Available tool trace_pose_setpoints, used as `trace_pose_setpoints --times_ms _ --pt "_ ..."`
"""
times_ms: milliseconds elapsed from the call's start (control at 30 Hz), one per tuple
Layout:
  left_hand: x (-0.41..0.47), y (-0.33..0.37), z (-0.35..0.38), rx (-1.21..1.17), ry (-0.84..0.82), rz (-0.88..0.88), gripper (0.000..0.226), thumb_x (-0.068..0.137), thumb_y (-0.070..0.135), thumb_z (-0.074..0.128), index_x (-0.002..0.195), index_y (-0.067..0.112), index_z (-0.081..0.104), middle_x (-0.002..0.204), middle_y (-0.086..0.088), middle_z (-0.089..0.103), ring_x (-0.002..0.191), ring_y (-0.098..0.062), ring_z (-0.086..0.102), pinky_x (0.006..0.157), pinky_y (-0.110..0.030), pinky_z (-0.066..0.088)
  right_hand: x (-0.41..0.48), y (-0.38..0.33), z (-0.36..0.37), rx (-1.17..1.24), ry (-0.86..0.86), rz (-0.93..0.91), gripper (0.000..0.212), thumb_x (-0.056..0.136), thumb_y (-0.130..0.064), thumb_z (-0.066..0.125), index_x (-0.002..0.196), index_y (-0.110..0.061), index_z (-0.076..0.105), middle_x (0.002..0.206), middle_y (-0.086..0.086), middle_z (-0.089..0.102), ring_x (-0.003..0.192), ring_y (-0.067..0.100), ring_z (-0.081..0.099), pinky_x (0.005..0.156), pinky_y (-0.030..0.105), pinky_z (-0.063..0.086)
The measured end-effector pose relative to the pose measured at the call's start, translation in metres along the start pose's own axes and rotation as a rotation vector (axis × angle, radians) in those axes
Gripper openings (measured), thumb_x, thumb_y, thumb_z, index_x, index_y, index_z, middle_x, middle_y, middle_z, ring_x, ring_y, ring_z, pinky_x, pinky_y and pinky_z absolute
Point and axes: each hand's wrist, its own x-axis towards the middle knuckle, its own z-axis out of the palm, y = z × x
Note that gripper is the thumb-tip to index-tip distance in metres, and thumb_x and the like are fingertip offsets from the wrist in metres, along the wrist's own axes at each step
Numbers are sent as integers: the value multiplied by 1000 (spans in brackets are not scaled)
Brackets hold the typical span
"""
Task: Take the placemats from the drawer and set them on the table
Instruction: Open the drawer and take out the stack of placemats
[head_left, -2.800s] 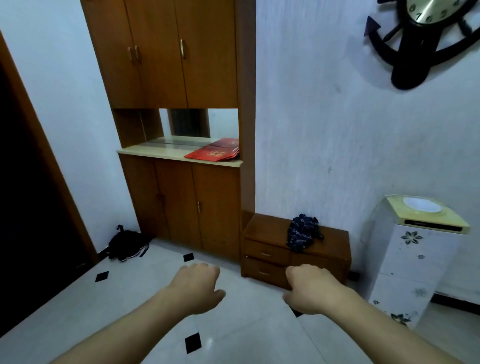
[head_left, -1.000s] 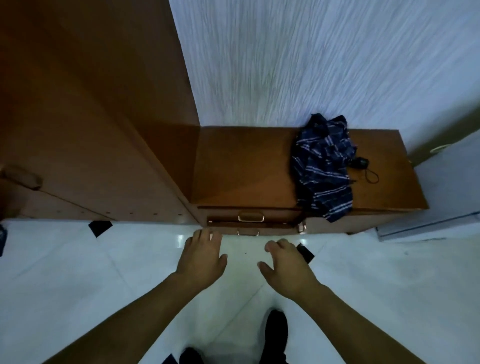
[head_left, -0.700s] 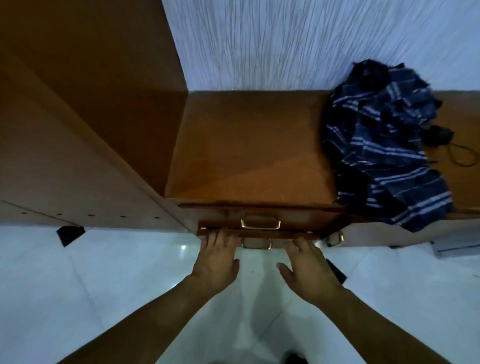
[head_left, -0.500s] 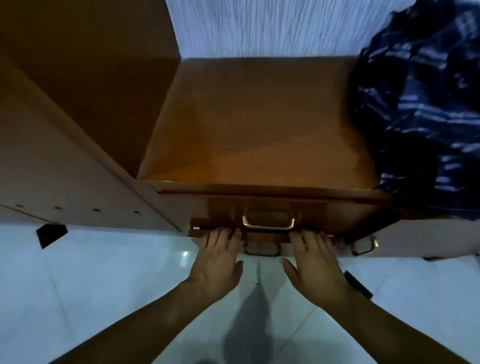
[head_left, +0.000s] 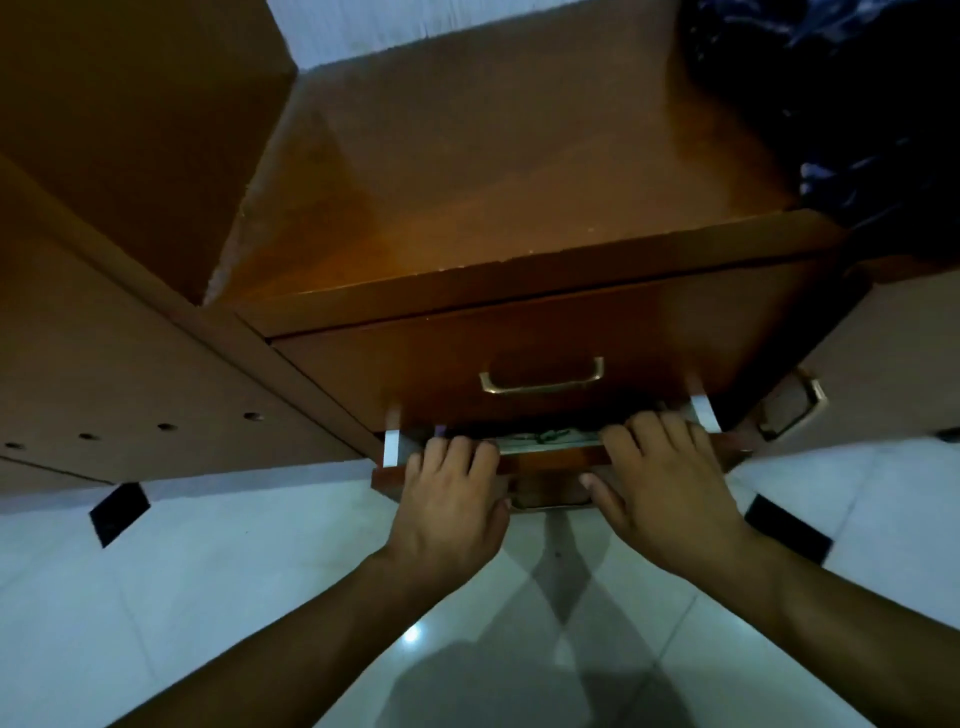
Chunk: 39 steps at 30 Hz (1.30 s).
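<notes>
White glossy floor tiles (head_left: 156, 597) with small black diamond insets, a textured white wall strip at the top, dim light. A low brown wooden chest (head_left: 493, 171) sits against the wall, butted up to a taller wooden cabinet (head_left: 119, 332) on its left; a dark blue patterned cloth (head_left: 852, 104) is heaped on the chest's top right corner. The upper drawer (head_left: 519, 353) is closed, brass handle (head_left: 542, 376) showing. The lower drawer (head_left: 550, 457) is pulled out a little, white runner strips visible at both sides, and through the narrow gap you can see something pale and flat with dark markings (head_left: 545, 439); can't tell if those are the placemats. Another brass handle (head_left: 795, 405) shows at right on the neighbouring drawer front. Your arms come in from the bottom edge, both bare, reaching forward and down. Your left hand (head_left: 452, 514) is palm down, fingers curled over the top edge of the lower drawer front, gripping it left of centre. Your right hand (head_left: 665, 483) mirrors it right of centre, fingers hooked over the same edge, thumb out below toward the drawer's own handle. Hands are apart, that handle between them.
</notes>
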Motion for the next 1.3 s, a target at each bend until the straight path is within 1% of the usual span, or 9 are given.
trace_pose_setpoints --times_ms 233,400,467,633,767,833,933,1067,1300 --pt "-41 11 2 -150 -260 84 25 81 37 58 99 22 52 99 -4 62 92 -25 52 69 -28 32 -50 -7 6 128 -92 -38 37 88 -56 44 80 -22 55 75 -1 55 70 21 54 61 29 37" --pt "-63 24 -1 -118 -391 142 38 79 31 54 114 17 53 109 -8 62 100 -27 55 75 -31 43 -64 -16 -3 151 -346 -40 44 83 -68 25 70 -30 44 70 -8 50 65 15 53 56 29 39" --pt "-68 24 -1 -113 -412 158 38 79 30 55 114 16 53 110 -8 62 99 -26 55 72 -29 39 -64 -17 -3 141 -408 -37 51 81 -70 20 71 -28 47 71 -7 55 66 14 57 58 28 41" --pt "-59 18 -3 -174 -544 198 33 80 36 62 106 18 52 104 -5 60 91 -22 56 66 -25 33 -52 -9 0 239 -525 -15 52 80 -70 28 65 -24 49 62 -5 53 59 6 53 54 26 41" --pt "-48 9 -8 -289 -619 215 32 77 54 67 82 31 45 83 7 54 74 -12 52 54 -27 37 -38 0 2 197 -459 75 33 84 -58 49 87 -25 54 87 3 54 90 27 56 79 34 44" --pt "-45 5 -9 -362 -614 173 41 73 68 63 86 33 46 86 9 53 78 -10 51 60 -30 46 -33 4 6 238 -501 191 48 85 -55 56 116 -19 57 114 15 57 110 35 53 96 38 44" --pt "-41 -1 -6 -393 -574 110 52 75 77 52 106 35 51 106 5 56 96 -13 51 78 -35 51 -27 4 9 361 -665 393 70 84 -59 59 140 -24 38 143 14 41 129 35 43 104 40 39" --pt "-36 -9 2 -405 -537 36 59 81 74 50 122 32 49 122 1 55 105 -16 51 88 -39 51 -12 5 21 353 -780 508 84 82 -62 59 148 -23 23 152 17 28 134 37 38 107 43 38" --pt "-31 -22 13 -394 -624 -44 71 75 58 72 134 29 45 135 -2 51 113 -17 48 89 -28 42 8 7 52 405 -773 646 88 81 -61 61 146 -15 26 152 18 29 137 34 34 107 42 39"
